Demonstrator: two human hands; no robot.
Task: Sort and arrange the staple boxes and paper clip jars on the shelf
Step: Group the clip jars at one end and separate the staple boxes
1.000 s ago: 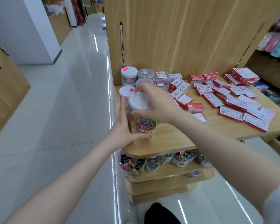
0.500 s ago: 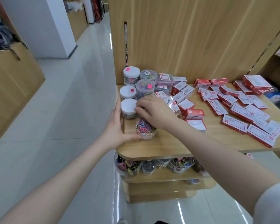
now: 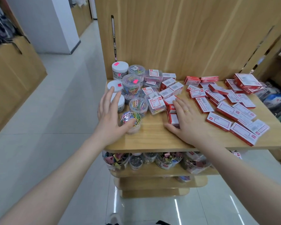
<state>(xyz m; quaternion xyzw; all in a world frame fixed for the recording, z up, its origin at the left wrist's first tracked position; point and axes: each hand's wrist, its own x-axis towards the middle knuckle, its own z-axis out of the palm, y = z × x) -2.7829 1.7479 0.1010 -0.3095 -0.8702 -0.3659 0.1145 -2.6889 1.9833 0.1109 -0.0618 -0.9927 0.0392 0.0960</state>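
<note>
Stacking done half a second back: white-lidded jar (image 3: 120, 101) then under the right hand, beside the lidless-looking jar of coloured clips (image 3: 131, 121); now set down just behind that front jar, against the left edge of the shelf (image 3: 152, 140). Right hand (image 3: 189, 122) since moved away from the jars, well to the right of the front jar, fingers straight and flat over a small pile of red staple boxes (image 3: 173, 113), thumb spread toward the shelf's front edge. No curl round any box visible, so pressing or gathering rather than lifting. Left hand (image 3: 109, 114) unchanged in place, just left of the front jar, grip apart, fingers straight, palm and thumb touching the jar's side, fingertips over the white lid behind.

Meaning for the task, as a judgement: jar cluster now grouped behind and around the front jar, attention turning to boxes. Most staple boxes (image 3: 224, 104) scattered loose far right of the front jar, none yet in rows. Early in the sorting, most box work ahead.
</note>
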